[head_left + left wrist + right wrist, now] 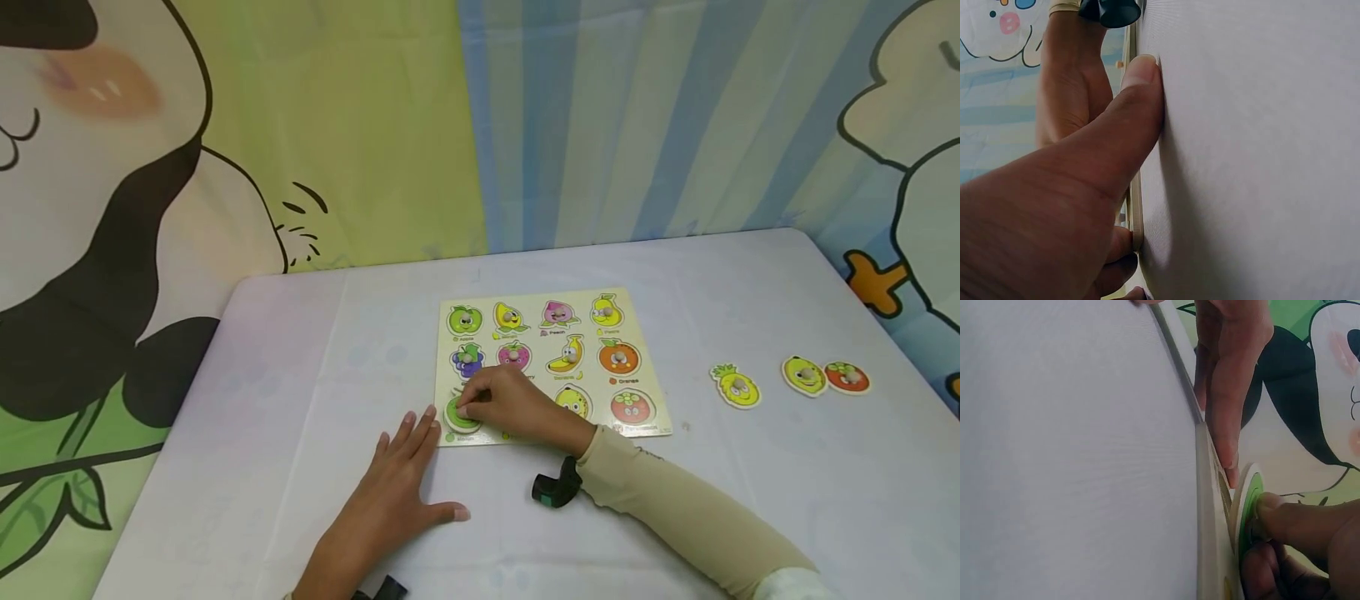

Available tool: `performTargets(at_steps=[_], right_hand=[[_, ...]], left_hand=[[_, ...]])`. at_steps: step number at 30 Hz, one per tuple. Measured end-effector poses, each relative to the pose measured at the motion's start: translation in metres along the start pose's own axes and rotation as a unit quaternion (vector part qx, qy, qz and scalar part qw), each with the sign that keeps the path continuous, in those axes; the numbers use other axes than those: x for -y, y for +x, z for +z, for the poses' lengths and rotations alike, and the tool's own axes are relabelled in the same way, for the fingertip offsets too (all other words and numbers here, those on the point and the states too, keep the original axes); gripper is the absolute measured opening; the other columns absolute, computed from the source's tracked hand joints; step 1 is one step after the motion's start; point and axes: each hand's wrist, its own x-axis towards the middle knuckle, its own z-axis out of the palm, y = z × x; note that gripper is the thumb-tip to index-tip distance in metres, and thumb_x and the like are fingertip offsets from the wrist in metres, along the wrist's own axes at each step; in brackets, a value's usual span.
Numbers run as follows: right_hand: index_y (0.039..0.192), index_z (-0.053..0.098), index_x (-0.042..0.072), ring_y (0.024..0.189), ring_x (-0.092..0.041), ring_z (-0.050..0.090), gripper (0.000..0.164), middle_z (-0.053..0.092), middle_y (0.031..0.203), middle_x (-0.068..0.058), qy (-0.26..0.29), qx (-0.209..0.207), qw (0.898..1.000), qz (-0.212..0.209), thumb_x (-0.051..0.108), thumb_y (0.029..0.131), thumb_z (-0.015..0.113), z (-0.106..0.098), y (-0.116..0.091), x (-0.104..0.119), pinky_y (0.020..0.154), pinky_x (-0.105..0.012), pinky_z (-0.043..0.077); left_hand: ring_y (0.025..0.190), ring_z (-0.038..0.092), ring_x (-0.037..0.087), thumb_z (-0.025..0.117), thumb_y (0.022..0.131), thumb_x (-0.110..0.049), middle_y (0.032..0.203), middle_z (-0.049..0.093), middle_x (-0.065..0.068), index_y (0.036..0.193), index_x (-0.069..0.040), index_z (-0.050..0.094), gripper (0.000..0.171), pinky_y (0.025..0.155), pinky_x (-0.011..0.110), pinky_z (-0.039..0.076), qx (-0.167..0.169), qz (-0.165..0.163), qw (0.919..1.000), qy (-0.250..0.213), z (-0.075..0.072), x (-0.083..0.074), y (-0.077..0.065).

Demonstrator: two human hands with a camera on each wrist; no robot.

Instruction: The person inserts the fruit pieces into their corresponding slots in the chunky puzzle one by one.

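My right hand [517, 404] pinches a round green fruit puzzle piece [459, 417] between thumb and fingers, over the lower left corner of a wooden fruit puzzle board [592, 367]. In the right wrist view, that green piece [1249, 499] leans at a slight angle to the board's face. Spread out on the white table, my left hand [397, 479] has straight fingers, with its fingertips right at the board's left edge. Its thumb [1141, 78] points towards the right arm in the left wrist view. Part of the board's bottom row is hidden behind my right hand.
To the right of the board, a pineapple piece [737, 387] lies on the white table [750, 500]. Farther right are a yellow round fruit piece [803, 377] and a tomato piece [848, 378], side by side. A printed cloth backdrop [375, 167] stands behind the table.
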Motion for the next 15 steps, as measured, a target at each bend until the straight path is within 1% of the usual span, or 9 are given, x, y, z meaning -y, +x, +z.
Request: performTargets(at_steps=[5, 8, 11, 15], right_hand=[[0.083, 0.077, 0.014, 0.076, -0.004, 0.058, 0.01, 0.068, 0.081, 0.011, -0.045, 0.008, 0.999, 0.007, 0.005, 0.086, 0.073, 0.0014, 0.0027, 0.005, 0.067, -0.023, 0.049], [0.083, 0.077, 0.013, 0.071, -0.004, 0.057, 0.01, 0.069, 0.079, 0.011, -0.06, 0.011, 0.998, 0.009, 0.004, 0.085, 0.073, 0.003, 0.0043, 0.0077, 0.064, -0.023, 0.048], [0.083, 0.077, 0.012, 0.071, -0.004, 0.056, 0.011, 0.068, 0.077, 0.011, -0.068, 0.008, 0.998, 0.008, 0.003, 0.084, 0.073, 0.0042, 0.0053, 0.0097, 0.063, -0.023, 0.048], [0.084, 0.078, 0.011, 0.074, -0.004, 0.057, 0.009, 0.069, 0.078, 0.01, -0.072, 0.0, 0.997, -0.001, 0.003, 0.084, 0.073, 0.0068, 0.0061, 0.0094, 0.064, -0.022, 0.048]], left_hand=[[0.147, 0.01, 0.028, 0.071, 0.064, -0.073, 0.161, 0.018, 0.003, 0.15, -0.004, 0.036, 0.115, 0.114, 0.058, 0.013, 0.005, -0.005, 1.0, -0.002, -0.0002, -0.0011, 0.0009], [0.147, 0.01, 0.028, 0.071, 0.064, -0.073, 0.161, 0.019, 0.004, 0.15, -0.004, 0.036, 0.115, 0.114, 0.058, 0.014, 0.004, -0.005, 1.0, 0.001, 0.0001, -0.001, 0.0009], [0.147, 0.011, 0.029, 0.071, 0.064, -0.073, 0.16, 0.02, 0.004, 0.149, -0.004, 0.036, 0.115, 0.114, 0.058, 0.015, 0.0, -0.002, 1.0, 0.004, 0.0005, -0.0004, 0.0007], [0.147, 0.011, 0.028, 0.071, 0.064, -0.073, 0.16, 0.02, 0.005, 0.149, -0.003, 0.036, 0.115, 0.114, 0.058, 0.015, -0.005, 0.0, 1.0, 0.004, 0.0003, 0.0006, -0.0002]])
